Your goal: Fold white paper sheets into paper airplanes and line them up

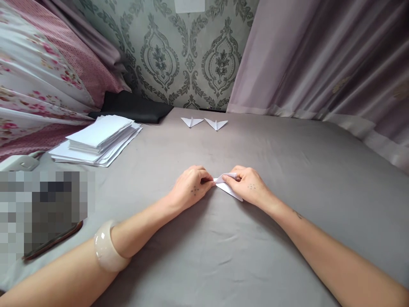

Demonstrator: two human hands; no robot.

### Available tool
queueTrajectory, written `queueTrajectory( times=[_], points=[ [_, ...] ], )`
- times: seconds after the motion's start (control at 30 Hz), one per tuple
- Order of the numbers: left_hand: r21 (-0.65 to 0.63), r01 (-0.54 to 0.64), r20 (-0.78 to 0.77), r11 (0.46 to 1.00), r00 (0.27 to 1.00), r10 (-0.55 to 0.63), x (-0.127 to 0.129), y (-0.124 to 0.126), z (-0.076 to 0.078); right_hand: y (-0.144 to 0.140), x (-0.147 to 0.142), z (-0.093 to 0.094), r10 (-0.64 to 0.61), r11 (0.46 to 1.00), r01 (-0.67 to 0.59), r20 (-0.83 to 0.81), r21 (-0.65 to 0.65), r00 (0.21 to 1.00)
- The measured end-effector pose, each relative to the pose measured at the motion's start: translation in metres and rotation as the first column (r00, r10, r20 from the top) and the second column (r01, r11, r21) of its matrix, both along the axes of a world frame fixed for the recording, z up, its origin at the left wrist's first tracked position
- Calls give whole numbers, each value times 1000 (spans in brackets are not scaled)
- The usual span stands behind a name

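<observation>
A small folded white paper sits between two bare hands, just above or on a grey cloth near the middle of the view; the left hand pinches it at its left tip, thumb and fingers closed together, while the right hand grips the raised flap, thumb on the near face and the other fingers largely out of sight behind; the piece looks very light, thin and crisp, likely stiffer along its creases than across its flat faces, easy to crumple or tear under a hard squeeze and perhaps a little slick; a gentle pinch on the folded edges or layered tip seems the surest hold; the hands themselves hide part of it; beyond them, two winged paper shapes lie side by side, well apart from the fingers; a stack of white paper rests to the left, in front of a dark folded material; a pale bangle rings the left forearm; a pixelated patch masks most of a dark-edged object at left; curtains flank a patterned wall behind
</observation>
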State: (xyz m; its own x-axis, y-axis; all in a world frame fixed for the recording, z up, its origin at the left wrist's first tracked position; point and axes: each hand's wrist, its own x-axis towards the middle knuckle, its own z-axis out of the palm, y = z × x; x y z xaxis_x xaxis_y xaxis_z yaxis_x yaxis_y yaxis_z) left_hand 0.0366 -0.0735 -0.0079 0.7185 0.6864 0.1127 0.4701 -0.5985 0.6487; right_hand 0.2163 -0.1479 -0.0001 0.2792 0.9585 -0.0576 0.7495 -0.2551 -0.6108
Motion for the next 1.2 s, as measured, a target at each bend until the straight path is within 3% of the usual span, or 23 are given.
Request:
queueTrajectory(
  times=[0.2,0.5,0.73,1.07,1.2],
  points=[
    [26,19,17,999,1000,-19,0,1,-2,5,2,1,-14,998,14,9,-64,1000],
    [-34,-57,-12,998,998,56,6,-1,3,4,1,2,-28,997,28,4,-75,1000],
    [-75,-38,-41,996,999,35,1,-1,7,8,2,1,-38,995,38,-7,-91,999],
    [53,-18,3,998,1000,18,4,-3,-2,6,1,-1,-48,997,47,-20,-56,999],
    [4,-61,-13,998,998,61,7,-5,3,6,1,1,-55,996,54,-11,-65,998]
  ],
)
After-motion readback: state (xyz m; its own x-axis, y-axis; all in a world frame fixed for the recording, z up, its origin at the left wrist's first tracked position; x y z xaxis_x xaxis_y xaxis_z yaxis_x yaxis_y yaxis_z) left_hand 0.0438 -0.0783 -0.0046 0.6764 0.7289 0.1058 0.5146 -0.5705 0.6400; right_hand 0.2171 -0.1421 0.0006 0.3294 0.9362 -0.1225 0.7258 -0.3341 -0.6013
